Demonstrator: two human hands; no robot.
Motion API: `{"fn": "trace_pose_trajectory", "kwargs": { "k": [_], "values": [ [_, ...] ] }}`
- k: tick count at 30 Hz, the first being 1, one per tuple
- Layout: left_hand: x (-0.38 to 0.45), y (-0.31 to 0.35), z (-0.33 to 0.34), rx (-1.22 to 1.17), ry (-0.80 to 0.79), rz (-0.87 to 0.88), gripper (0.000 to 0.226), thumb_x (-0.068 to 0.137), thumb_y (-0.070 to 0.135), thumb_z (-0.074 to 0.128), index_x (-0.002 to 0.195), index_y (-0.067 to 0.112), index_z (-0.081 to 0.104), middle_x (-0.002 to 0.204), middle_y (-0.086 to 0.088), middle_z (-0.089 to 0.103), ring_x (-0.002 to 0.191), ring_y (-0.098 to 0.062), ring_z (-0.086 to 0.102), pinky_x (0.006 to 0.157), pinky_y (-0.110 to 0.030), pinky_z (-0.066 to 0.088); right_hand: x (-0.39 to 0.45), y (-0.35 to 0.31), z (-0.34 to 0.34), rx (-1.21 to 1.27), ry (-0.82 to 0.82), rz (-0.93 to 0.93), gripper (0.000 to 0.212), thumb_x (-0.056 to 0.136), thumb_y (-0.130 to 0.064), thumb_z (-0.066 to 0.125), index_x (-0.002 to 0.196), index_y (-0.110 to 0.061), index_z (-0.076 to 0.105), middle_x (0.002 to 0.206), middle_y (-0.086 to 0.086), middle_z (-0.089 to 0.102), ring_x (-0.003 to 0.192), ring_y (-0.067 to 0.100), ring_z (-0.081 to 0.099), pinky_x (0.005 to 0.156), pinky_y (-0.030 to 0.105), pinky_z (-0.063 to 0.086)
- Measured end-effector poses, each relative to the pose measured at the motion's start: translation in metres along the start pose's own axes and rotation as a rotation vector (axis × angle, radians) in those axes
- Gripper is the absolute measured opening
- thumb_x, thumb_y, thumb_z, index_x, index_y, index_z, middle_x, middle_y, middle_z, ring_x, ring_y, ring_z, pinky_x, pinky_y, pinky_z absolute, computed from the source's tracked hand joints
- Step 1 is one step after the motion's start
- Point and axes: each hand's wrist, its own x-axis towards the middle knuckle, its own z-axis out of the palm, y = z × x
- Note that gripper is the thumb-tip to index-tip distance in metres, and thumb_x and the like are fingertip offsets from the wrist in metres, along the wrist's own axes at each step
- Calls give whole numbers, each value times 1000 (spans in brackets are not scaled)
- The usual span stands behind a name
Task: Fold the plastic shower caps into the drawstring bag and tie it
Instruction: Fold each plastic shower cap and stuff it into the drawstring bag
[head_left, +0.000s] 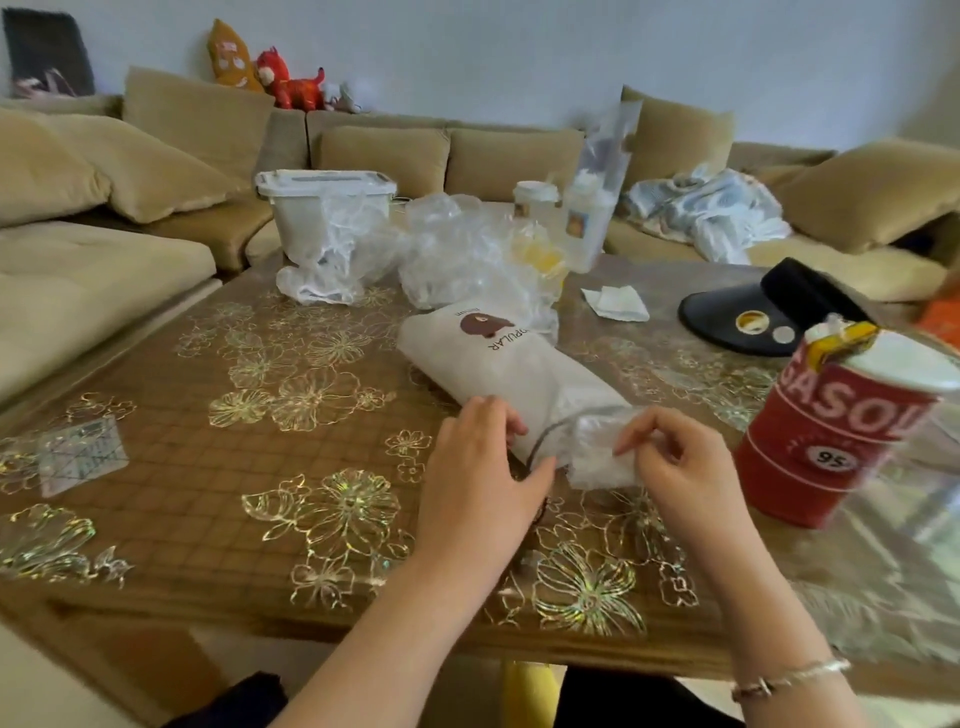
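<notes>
Near edge, left hand (480, 457): I pinch the drawstring bag (511, 371) mouth, keeping it open.
Right hand (675, 457): pinches a folded shower cap (597, 447) at that mouth, ready to push in.
Farther along worktop (208, 441): loose caps (457, 249) wait, piled.

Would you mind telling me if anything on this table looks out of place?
Loose shower caps are heaped untidily at the far side, and a black visor lies upside down with small round items in its brim. Nothing looks spilled or broken.
</notes>
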Motion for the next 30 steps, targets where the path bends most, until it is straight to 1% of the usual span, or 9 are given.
{"fn": "trace_pose_trajectory", "kwargs": {
  "k": [4,8,12,16,19,24,26,28,30],
  "values": [
    [8,4,9,-72,54,-40,16,92,33,61,82,24,53,80,12,55,80,-11,52,66,-29,46,2,-3,14,6,-101,-74,37,88,7,50,79,-23,69,91,-5,66,59,1,54,51,15,40],
    [8,2,3,-122,96,-60,21,93,28,58,76,21,48,67,6,50,58,-11,43,50,-20,26,3,-11,33,18,-218,-181,33,90,5,52,92,-25,66,98,-10,64,87,-9,58,74,5,42],
    [11,-10,-9,-163,126,-60,23,95,25,57,76,14,49,63,0,48,50,-12,39,47,-28,31,6,-14,52,-82,-413,-268,31,96,-9,50,119,-24,65,110,-9,57,102,0,54,87,16,45],
    [8,-20,-23,-192,5,-46,25,97,25,56,75,18,47,61,2,46,45,-9,37,46,-20,33,12,-17,80,-471,-470,-322,21,100,-18,40,106,-16,60,104,5,51,100,22,51,85,38,47],
    [5,-30,-31,-227,-81,-64,25,98,27,55,76,15,50,65,-9,53,45,-9,36,46,-21,29,19,-27,96,-692,-488,-298,27,98,-18,38,73,-18,49,83,0,55,83,23,54,76,35,44],
    [5,-44,-40,-238,-148,-158,20,97,34,55,81,21,57,82,-8,65,63,-16,52,61,-35,43,16,-36,98,-655,-524,-214,20,96,-11,41,95,-14,61,99,6,65,92,26,60,85,39,50],
    [6,-42,-38,-258,-162,-179,14,97,32,56,85,25,58,91,-3,68,73,-13,54,72,-36,49,7,-34,86,-492,-541,-175,28,93,-2,40,99,-17,63,101,3,62,91,20,60,82,30,49],
    [6,-40,-36,-299,-154,-185,12,97,29,58,85,26,58,96,2,68,78,-5,52,69,-17,45,-6,-36,70,-359,-540,-131,52,91,7,37,119,-27,64,112,-3,57,95,-1,57,78,6,41],
    [6,-34,-32,-339,-167,-181,13,97,27,59,84,27,58,96,7,67,74,6,49,66,-5,40,-15,-34,58,-354,-417,-135,61,89,9,38,128,-31,63,132,-4,56,118,2,53,92,2,36]
  ]
}}
